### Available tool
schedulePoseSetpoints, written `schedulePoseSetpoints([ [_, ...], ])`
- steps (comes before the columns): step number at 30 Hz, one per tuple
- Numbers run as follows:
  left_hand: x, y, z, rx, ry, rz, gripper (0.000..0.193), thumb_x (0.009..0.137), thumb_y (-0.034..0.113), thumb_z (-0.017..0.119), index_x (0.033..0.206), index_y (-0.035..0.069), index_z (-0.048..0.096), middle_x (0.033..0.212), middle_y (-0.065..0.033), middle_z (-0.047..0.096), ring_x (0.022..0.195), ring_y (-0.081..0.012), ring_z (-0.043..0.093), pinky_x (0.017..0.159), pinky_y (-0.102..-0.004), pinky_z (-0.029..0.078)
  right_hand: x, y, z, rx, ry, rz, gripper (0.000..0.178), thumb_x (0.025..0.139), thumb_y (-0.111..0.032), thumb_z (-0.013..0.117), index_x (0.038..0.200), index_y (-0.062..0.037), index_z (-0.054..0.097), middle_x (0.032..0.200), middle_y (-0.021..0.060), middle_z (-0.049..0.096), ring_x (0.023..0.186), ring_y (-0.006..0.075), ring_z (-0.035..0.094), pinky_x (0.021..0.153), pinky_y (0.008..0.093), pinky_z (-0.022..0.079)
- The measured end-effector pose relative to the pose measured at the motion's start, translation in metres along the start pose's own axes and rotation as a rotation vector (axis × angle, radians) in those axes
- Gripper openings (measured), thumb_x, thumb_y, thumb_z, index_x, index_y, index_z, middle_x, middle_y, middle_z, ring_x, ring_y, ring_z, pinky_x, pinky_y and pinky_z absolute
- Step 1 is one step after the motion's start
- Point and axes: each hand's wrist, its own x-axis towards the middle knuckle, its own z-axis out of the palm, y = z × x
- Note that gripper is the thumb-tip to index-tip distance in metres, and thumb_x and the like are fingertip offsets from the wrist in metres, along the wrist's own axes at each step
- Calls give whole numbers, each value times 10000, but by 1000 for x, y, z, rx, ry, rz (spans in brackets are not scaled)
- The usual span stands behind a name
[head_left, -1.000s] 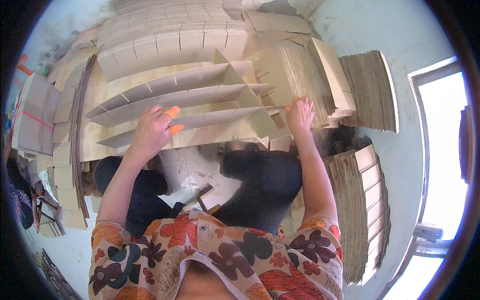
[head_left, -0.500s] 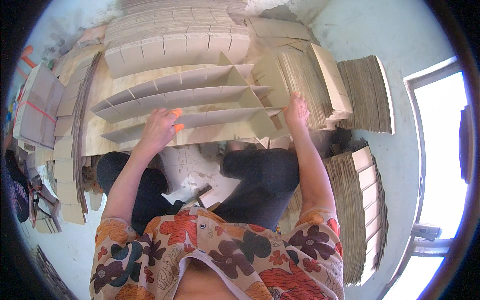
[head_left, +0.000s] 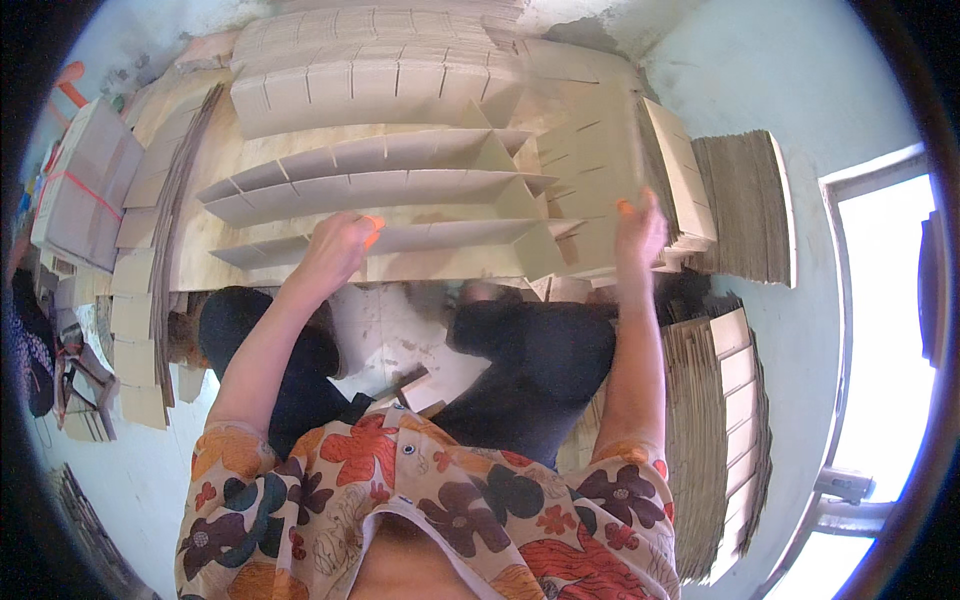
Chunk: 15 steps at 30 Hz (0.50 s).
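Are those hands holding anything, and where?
The left hand grips the nearest strip by its top edge; the right hand holds a sheet by its right edge.

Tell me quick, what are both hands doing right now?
Left hand: closed on the nearest cardboard strip.
Right hand: closed, holding a slotted cardboard sheet.

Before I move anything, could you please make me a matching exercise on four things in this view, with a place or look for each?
Column one
1. Left hand
2. Right hand
3. Box
4. Shirt

Column two
A. Patterned with large flowers
B. At the right-hand edge of a slotted cardboard sheet
C. At the far left of the view
D. At the long cardboard strip nearest the person

Right pairs: 1-D, 2-B, 3-C, 4-A.
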Motion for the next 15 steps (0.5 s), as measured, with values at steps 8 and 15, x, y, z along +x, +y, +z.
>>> schedulePoseSetpoints([
  [8,6,5,-4,33,-60,-27,108,758,32,583,842,-7,639,705,-242,568,674,-401,576,567,-456,442,36,-21,-91,764,-175,-66,500,785,-217,709,1200,17,558,1028,175,653,928,203,605,762,313,477],
  [15,8,4,-5,-12,-29,-57,160,771,76,643,925,32,658,761,-218,607,734,-388,597,617,-450,466,2,-45,-26,526,-420,8,312,728,-235,761,859,13,626,752,75,643,658,156,567,634,316,480],
])
